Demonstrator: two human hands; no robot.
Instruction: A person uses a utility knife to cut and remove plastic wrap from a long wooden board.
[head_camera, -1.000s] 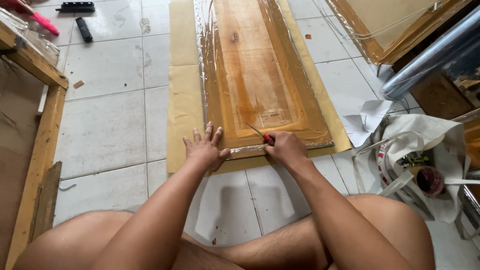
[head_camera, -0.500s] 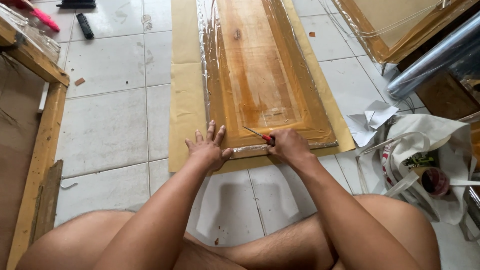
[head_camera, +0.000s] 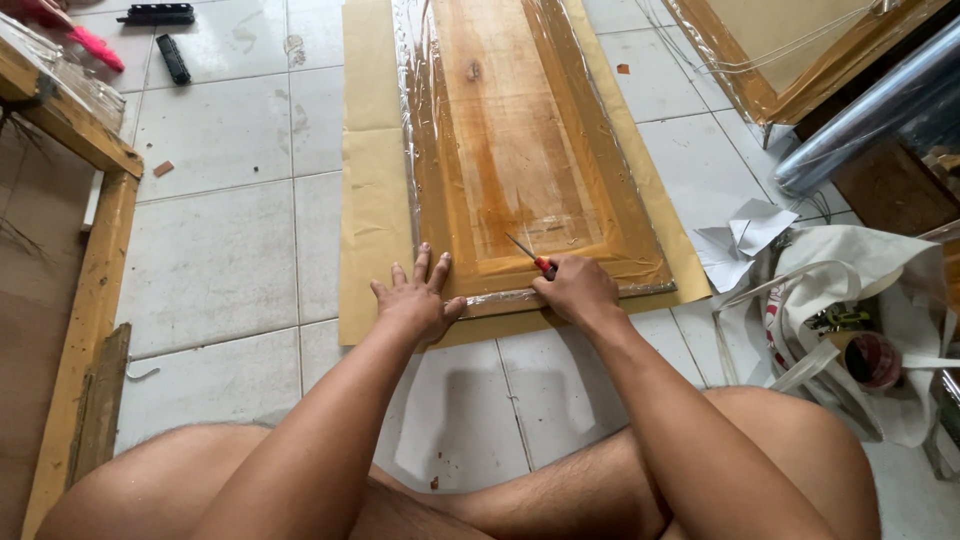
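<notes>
1. Head camera is looking down past my bare knees at a long honey-brown wooden panel wrapped in clear plastic film (head_camera: 530, 150), which is lying flat on a sheet of tan kraft paper (head_camera: 375, 200) spread over the white tiled floor (head_camera: 215, 250).
2. I am pressing my left hand (head_camera: 415, 300) flat, fingers spread and gripping nothing, on the panel's near left corner, partly over the paper.
3. I am clenching my right hand (head_camera: 575, 290) around a small red-handled knife with a thin metal blade (head_camera: 530, 255); the blade is pointing away from me and resting on the film just inside the panel's near edge.
4. A crumpled white cloth bag (head_camera: 850, 290) is sitting to my right, with folded white paper scraps (head_camera: 745, 235) just beside it.
5. A rough wooden frame (head_camera: 90, 260) is standing along my left, well apart from the panel.
6. Two black bar-shaped pieces (head_camera: 170, 40) are lying on the far tiles.
</notes>
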